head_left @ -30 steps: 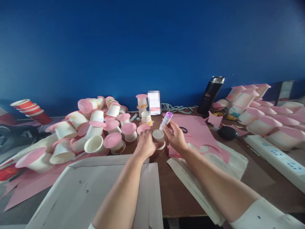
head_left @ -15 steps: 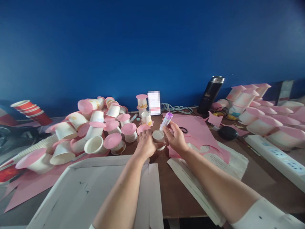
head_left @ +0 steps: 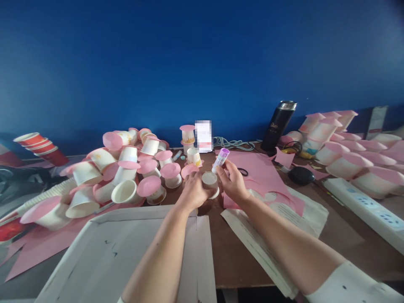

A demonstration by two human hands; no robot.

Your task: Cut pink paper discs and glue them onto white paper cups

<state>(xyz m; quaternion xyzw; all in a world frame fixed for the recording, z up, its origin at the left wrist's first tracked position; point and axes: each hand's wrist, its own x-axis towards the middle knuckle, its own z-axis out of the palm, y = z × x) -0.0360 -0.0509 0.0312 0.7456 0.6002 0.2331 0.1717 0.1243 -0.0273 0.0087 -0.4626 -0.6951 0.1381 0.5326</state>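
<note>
A white paper cup [head_left: 210, 180] stands upside down on the brown table, its round base facing up. My left hand [head_left: 196, 187] grips this cup from the left, thumb across its near side. In my right hand [head_left: 232, 180] is a glue stick [head_left: 221, 157] with a purple end, held tilted with its lower end close to the cup's base; whether the two touch I cannot tell. Just behind my left hand lies a pink paper disc [head_left: 190, 169], and beyond it another cup [head_left: 193, 156] stands on pink paper.
Many cups with pink discs [head_left: 149, 186] crowd the left. Pink paper [head_left: 259, 168] with cut-outs and black-handled scissors [head_left: 243, 171] lie right of my hands. A black flask [head_left: 277, 126], a power strip [head_left: 368, 210] and more pink-topped cups [head_left: 349, 162] stand farther right. Grey cardboard [head_left: 135, 248] lies in front.
The hands have barely moved. The glue stick has shifted very slightly above the cup's base, and my left thumb sits a little differently on the cup.
</note>
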